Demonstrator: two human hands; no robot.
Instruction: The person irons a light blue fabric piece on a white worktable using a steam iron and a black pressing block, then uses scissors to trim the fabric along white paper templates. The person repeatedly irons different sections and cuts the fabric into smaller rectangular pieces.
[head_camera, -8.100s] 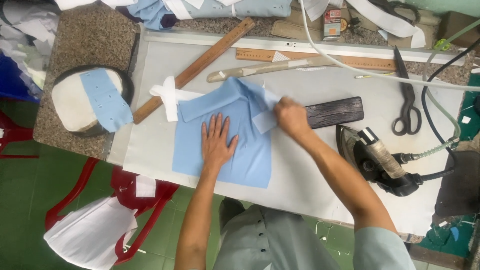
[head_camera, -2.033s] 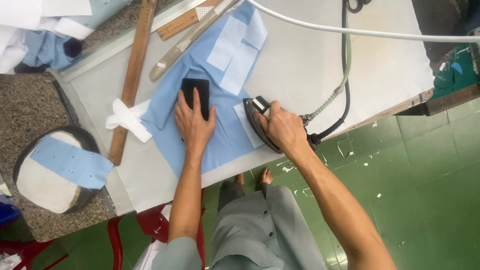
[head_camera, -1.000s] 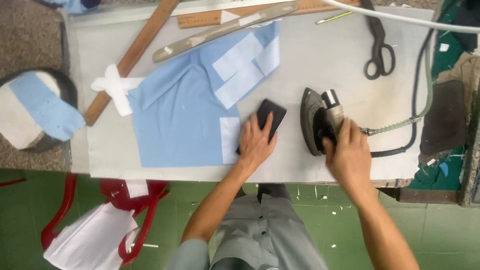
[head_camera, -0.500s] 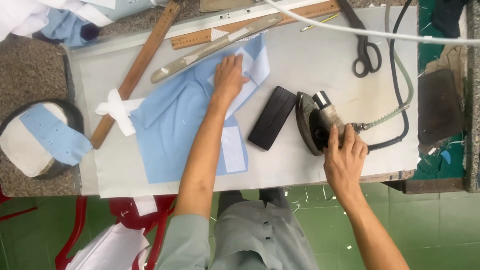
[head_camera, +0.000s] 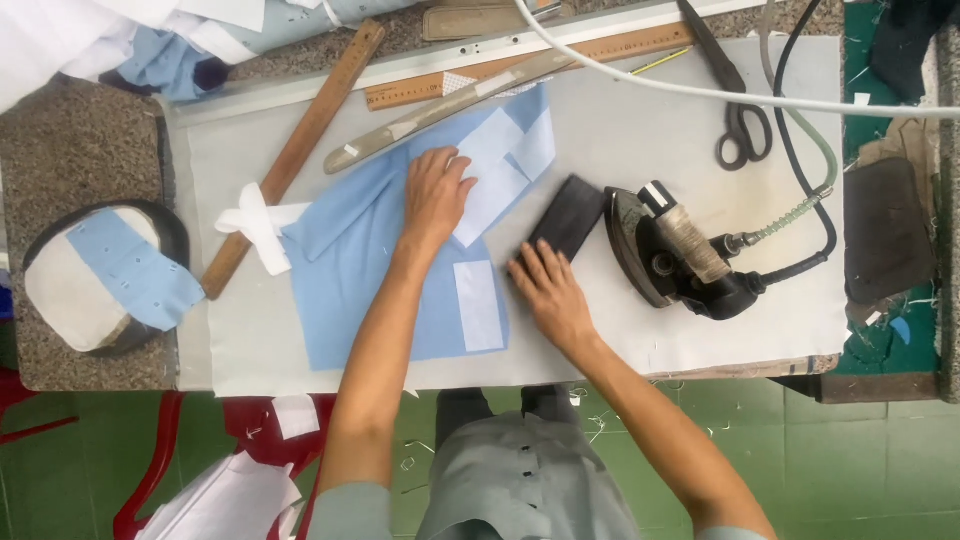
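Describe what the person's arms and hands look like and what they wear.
Both arms are bare from the upper arm down, with short pale grey-green sleeves showing only at the bottom edge of the view. The left hand and the right hand wear no gloves; no rings, watch or bracelet show. The sleeves match the buttoned grey-green garment on the torso.

No packages, signs or screens show on the pressing table (head_camera: 700, 130). The only label-like items are small pale stickers: one on the heel of the black iron (head_camera: 675, 262), white and rectangular, and two whitish tags stuck along the long curved template (head_camera: 440, 110) lying above the blue fabric.
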